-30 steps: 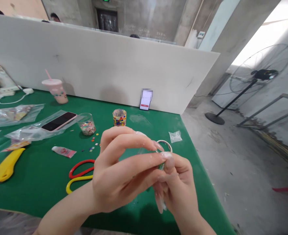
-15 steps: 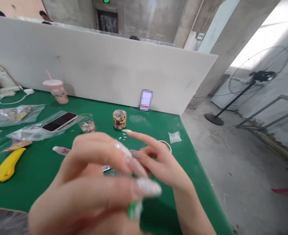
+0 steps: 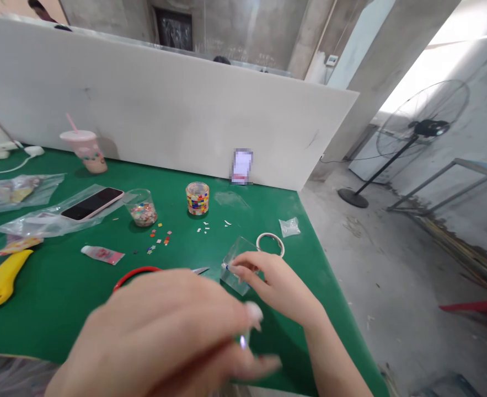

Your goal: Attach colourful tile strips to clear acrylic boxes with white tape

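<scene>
My left hand (image 3: 160,336) fills the near foreground, blurred, fingers curled toward the thumb around something small with a bluish glint that I cannot make out. Farther off, my right hand (image 3: 278,284) has its fingertips pinched together at a clear plastic box (image 3: 237,284). A tiny blue spot shows by those fingertips, too small to name. Scissors with a red handle (image 3: 138,271) lie partly hidden behind my left hand. Beyond stands a round container covered in coloured mosaic tiles (image 3: 197,199), with white slivers (image 3: 204,227) in front of it.
Loose tiles (image 3: 159,241) lie near a clear cup of tiles (image 3: 143,214). Left are a tube (image 3: 102,254), a yellow-handled tool (image 3: 3,281), a phone (image 3: 92,203) and a pink cup (image 3: 88,151). A white ring (image 3: 282,246) and a small clear packet (image 3: 289,226) sit right, near the table edge.
My left hand has moved lower, uncovering the scissors and loose tiles. My right hand's extended index finger has drawn in, and the clear box now shows. The view has shifted slightly.
</scene>
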Demonstrator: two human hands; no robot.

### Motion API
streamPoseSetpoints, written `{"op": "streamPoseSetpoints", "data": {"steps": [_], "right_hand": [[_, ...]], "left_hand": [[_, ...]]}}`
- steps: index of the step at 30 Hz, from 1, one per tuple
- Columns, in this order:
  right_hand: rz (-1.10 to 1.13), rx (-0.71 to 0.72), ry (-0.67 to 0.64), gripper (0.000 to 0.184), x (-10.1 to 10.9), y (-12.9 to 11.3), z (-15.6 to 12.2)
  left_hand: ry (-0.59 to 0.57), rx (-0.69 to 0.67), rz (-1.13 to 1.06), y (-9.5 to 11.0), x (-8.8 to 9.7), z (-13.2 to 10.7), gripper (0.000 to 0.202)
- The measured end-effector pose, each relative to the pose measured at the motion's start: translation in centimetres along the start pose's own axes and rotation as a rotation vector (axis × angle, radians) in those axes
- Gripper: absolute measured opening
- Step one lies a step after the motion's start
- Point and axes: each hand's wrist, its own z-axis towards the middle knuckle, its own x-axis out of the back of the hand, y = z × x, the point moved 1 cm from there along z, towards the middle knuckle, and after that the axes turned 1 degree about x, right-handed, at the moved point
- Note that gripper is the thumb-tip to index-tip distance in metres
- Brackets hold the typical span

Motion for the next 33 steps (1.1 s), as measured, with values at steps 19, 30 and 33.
{"op": "streamPoseSetpoints", "data": {"steps": [19, 30, 33], "right_hand": [[-0.228, 0.274, 0.585, 0.027, -7.0, 9.3, -0.5], [0.302, -0.057, 0.633, 0.072, 0.1, 1.8, 2.7], [0.376, -0.108, 0.693, 0.078, 1.2, -0.9, 2.9]], "left_hand": [[-0.541, 0.371, -0.092, -3.0, -0.7, 9.2, 0.036], [-0.428, 0.239, -0.021, -2.6, -1.4, 9.6, 0.031], [-0.34, 0.156, 0.037, -1.9, -1.8, 9.6, 0.03]]}}
